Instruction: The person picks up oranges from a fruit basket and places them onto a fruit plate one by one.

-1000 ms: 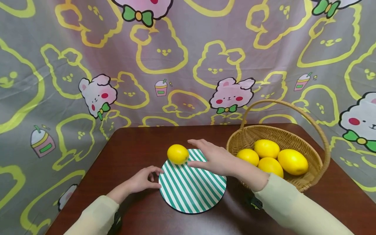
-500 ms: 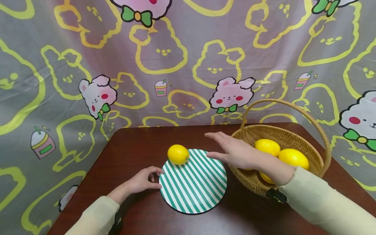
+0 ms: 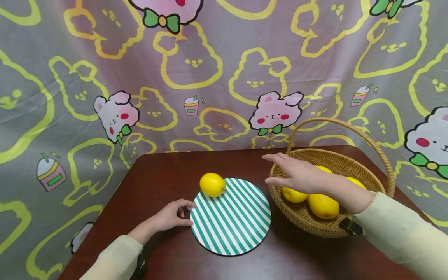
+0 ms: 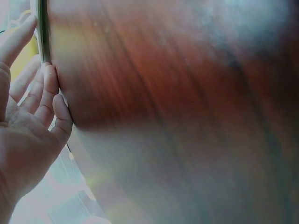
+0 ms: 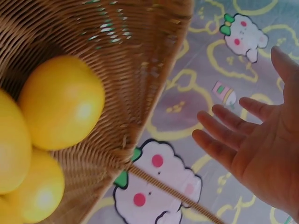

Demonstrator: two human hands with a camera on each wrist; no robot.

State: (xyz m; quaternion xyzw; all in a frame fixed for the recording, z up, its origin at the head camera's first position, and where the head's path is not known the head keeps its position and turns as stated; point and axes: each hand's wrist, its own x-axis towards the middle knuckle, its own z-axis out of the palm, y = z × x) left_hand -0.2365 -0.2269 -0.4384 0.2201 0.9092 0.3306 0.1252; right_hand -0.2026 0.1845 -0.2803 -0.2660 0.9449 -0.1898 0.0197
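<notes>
One smooth, bright yellow lemon [image 3: 212,185]

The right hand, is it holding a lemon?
No, the right wrist view shows the right hand with its palm empty and fingers extended, apart from the lemons in the basket.

Three views: one high and wide, two close at the wrists.
Head: from above, facing forward and down over table [image 3: 164,171] to cloth [image 3: 210,39]. Left wrist: close in, mostly table; shares left hand [image 4: 25,133] and table with head. Right wrist: rolled, cloth nearly upside down; looks close into basket [image 5: 131,88], shares basket, lemons [image 5: 63,102], right hand [image 5: 264,142] with head.
</notes>
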